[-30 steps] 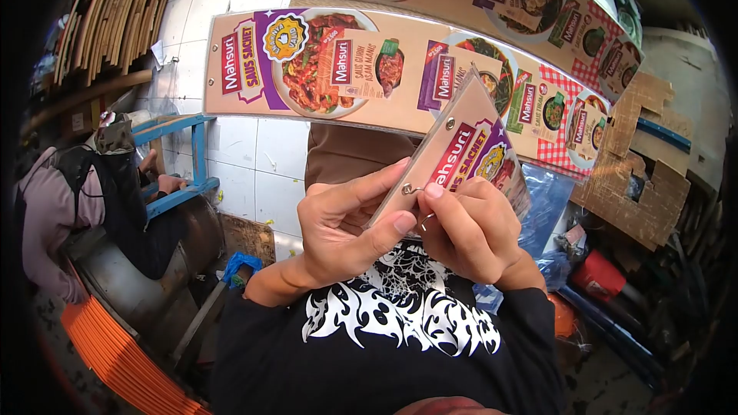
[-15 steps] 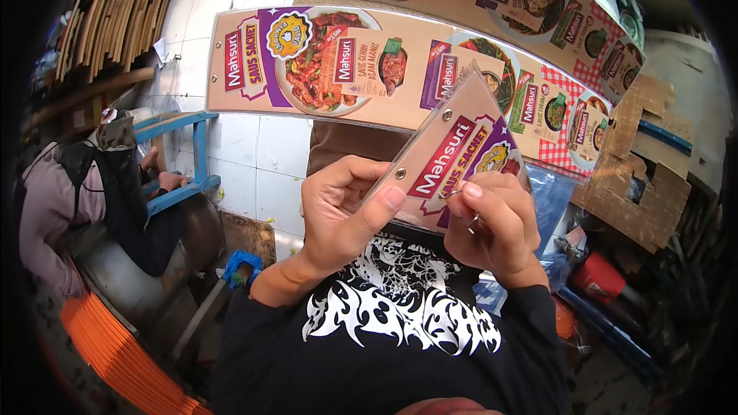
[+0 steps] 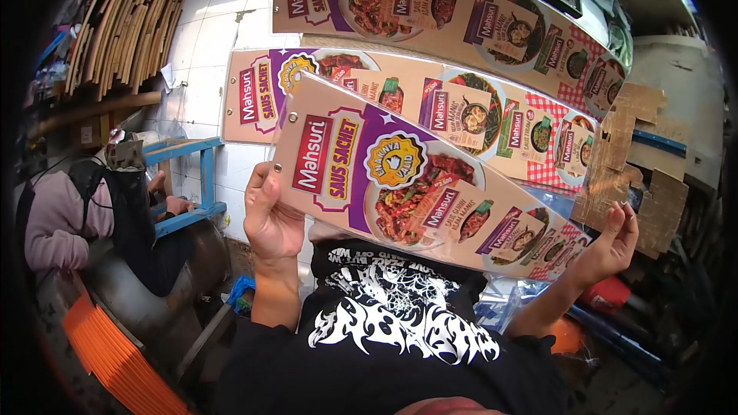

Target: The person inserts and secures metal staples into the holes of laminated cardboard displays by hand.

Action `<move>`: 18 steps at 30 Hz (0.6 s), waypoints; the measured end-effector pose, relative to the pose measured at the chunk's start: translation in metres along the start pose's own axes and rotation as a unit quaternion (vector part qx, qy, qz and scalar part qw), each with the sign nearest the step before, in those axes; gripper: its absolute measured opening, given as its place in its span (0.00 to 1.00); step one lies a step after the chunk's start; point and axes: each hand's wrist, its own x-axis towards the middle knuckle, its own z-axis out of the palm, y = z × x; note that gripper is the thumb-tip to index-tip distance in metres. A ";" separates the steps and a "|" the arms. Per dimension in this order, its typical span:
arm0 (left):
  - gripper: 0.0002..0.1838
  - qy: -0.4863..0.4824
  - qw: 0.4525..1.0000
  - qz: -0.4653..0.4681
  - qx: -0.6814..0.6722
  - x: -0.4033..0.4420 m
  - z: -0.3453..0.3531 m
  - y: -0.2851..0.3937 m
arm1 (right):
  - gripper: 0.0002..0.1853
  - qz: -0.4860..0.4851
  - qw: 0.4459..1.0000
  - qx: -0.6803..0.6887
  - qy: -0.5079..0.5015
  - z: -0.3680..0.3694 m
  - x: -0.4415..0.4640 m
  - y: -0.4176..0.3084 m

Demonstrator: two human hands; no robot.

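A long printed Mahsuri sauce banner (image 3: 361,219) in a clear plastic cover slants across in front of my chest. Two metal eyelets show on its left edge. My left hand (image 3: 273,219) is closed on that edge, thumb on the front beside the lower eyelet. At the banner's far right end, my right hand (image 3: 611,246) is raised with thumb and fingers pinched together. What lies between those fingertips is too small to make out. Whether the right palm touches the banner's end I cannot tell. A second matching banner (image 3: 247,124) lies just behind, partly covered by the held one.
Another matching banner (image 3: 369,19) lies farther back. Torn cardboard (image 3: 653,211) is at the right. To the left, a person in a pink sleeve (image 3: 65,219) sits by a blue frame (image 3: 207,177). Wooden strips (image 3: 127,31) and an orange ribbed stack (image 3: 115,353) are also there.
The held banner has swung from steeply tilted to nearly lengthwise, showing its whole front. My left hand moved left; my right hand moved from the eyelet end to the far right end.
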 end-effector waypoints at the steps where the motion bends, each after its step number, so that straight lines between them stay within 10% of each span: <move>1: 0.13 0.021 1.000 0.013 -0.011 0.005 -0.005 0.005 | 0.11 -0.003 1.000 0.002 0.003 -0.013 0.016 0.015; 18: 0.18 -0.190 0.969 0.062 0.144 0.149 0.021 0.066 | 0.10 0.239 0.873 0.413 -0.099 0.057 0.157 0.108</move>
